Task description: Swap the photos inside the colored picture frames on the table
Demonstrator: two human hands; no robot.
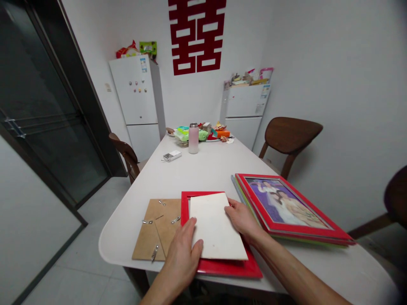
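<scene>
A blank off-white board (218, 228) lies tilted over a red picture frame (230, 267) at the table's near edge. My right hand (243, 218) grips the board's right edge, its thumb on top and other fingers partly hidden. At the board's left edge, my left hand (182, 254) rests with thumb and forefinger apart, fingertips touching the edge. Its other fingers are mostly out of sight. Left of the frame lies a brown backing board (149, 228) with metal turn clips and a slanted stand piece, partly covered by my left hand.
A stack of framed pictures, topped by a red-framed photo (286, 203), stands at right. Farther back are a pink bottle (193, 139), a small white device (172, 156) and assorted packages (184, 134). Wooden chairs (291, 135) flank the white table (210, 169).
</scene>
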